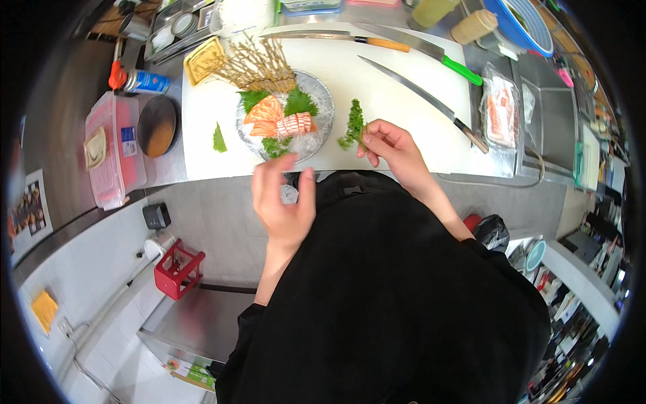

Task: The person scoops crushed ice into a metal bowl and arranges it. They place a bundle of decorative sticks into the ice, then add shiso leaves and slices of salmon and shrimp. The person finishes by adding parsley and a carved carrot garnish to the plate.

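Between the fingertips of my right hand (391, 146) is the stem of a curly parsley sprig (355, 117), held above the white cutting board (404, 111). My left hand (282, 199), blurred, has thumb and fingers apart at the near rim of a round plate (327, 121) of shredded white garnish. On that plate sit sliced salmon (266, 113), scored salmon pieces (295, 124), green shiso leaves (301, 102) and a parsley tuft (275, 147). A fan of bound twigs (260, 65) stands at its back. One cut green leaf (218, 139) lies left of the plate.
A long slicing knife (419, 91) lies on the board's right, with a green-handled knife (424, 45) and a wooden-handled knife (343, 36) behind. Wrapped fish (500, 113) rests beside the sink (552, 121). Leftward are a black bowl (158, 126), a plastic container (116, 151) and a torch (144, 82).
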`<action>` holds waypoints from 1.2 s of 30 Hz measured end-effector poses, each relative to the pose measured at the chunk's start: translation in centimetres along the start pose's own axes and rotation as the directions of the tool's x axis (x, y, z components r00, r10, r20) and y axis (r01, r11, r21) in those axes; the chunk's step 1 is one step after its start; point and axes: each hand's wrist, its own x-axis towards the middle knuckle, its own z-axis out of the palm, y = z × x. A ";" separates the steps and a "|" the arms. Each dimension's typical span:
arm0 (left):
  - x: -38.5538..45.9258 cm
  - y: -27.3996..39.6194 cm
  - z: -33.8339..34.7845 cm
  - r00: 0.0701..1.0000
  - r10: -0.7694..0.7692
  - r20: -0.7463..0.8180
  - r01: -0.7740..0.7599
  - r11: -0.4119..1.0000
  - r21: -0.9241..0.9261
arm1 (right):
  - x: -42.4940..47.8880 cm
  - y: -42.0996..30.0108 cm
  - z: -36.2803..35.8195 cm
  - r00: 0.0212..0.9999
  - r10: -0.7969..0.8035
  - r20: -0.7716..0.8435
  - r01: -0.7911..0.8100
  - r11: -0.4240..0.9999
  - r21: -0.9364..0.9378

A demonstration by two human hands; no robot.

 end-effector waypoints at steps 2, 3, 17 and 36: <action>0.5 0.4 1.2 0.940 0.329 0.088 -0.328 0.944 -0.033 | 0.0 0.1 0.8 0.999 -0.041 -0.035 0.041 0.999 0.005; 1.2 0.8 1.7 0.879 0.457 0.139 -0.461 0.887 -0.003 | 0.0 0.2 1.4 0.997 -0.061 -0.045 0.061 0.998 0.010; 3.1 -2.7 3.5 0.664 0.668 0.336 -0.740 0.652 0.164 | -1.7 1.5 3.3 0.987 -0.051 -0.152 0.053 0.999 0.008; 2.1 -5.3 5.6 0.656 -0.276 0.702 0.662 -0.236 -0.711 | -0.2 -0.1 -3.2 0.894 -0.446 -0.043 0.304 0.675 -0.672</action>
